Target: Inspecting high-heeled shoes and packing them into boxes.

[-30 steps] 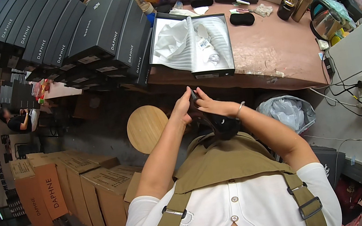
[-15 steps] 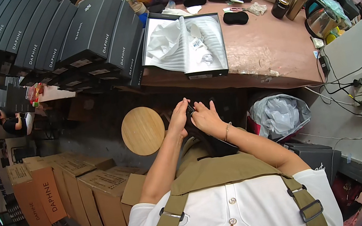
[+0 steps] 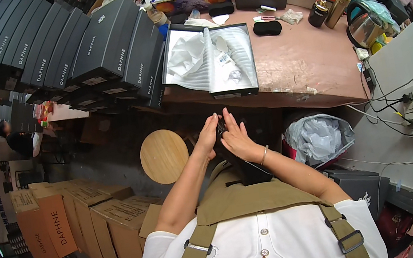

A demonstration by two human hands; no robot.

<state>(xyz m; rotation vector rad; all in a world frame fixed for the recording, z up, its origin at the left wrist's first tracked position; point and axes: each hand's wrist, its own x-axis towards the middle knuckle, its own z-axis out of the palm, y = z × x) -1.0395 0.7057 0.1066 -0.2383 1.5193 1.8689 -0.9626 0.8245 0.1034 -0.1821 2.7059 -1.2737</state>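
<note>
In front of my lap, my left hand (image 3: 208, 138) and my right hand (image 3: 239, 140) face each other, with a dark, glossy black item (image 3: 221, 126) between them. The left palm presses along its left side, fingers straight and together. My right thumb and inner fingers touch the other side, while the remaining fingers point forward. Below the hands, a long black piece (image 3: 251, 171) runs down onto my lap; whether it belongs to the held item, I cannot tell. Most of the item is hidden by my hands, so its kind is unclear.
Ahead on the pink table (image 3: 294, 66) lies an open shoebox (image 3: 253, 75) with white wrapping. Stacked dark shoeboxes (image 3: 101, 43) rise at left, above a round wooden stool (image 3: 164, 156). Brown cartons (image 3: 119, 224) line the lower left. A lined bin (image 3: 319, 138) and loose cables (image 3: 394, 121) are at right.
My right hand has tilted slightly, its fingers now straighter and pointing forward. The black item stays between both hands, and the view has shifted a little.
</note>
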